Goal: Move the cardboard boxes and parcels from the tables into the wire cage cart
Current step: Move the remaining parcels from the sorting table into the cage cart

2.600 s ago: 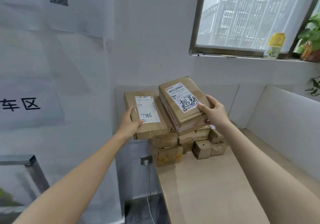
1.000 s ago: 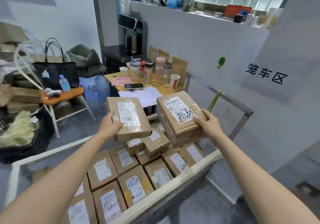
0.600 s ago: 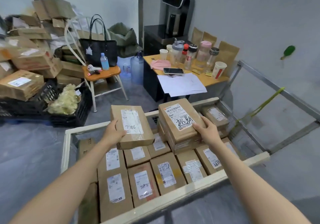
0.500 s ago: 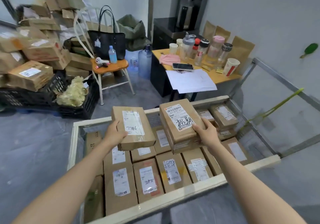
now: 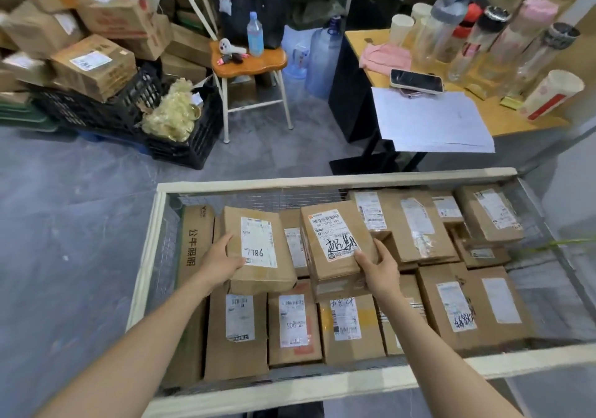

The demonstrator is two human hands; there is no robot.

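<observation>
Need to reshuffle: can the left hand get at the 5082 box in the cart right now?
Probably not: the left hand grips the 7786 parcel; the 5082 box itself lies uncovered just below.

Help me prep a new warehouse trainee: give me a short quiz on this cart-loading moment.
1. True or false: the right hand is empty over the wire cage cart.
2. Which number is handwritten on the parcel that the left hand holds? A) 7786 B) 3140 C) 9025
3. Fill in: the water bottle stands on the seat of a ___.
Key: 1 false, it grips a scribbled-label parcel; 2 A; 3 chair.
</observation>
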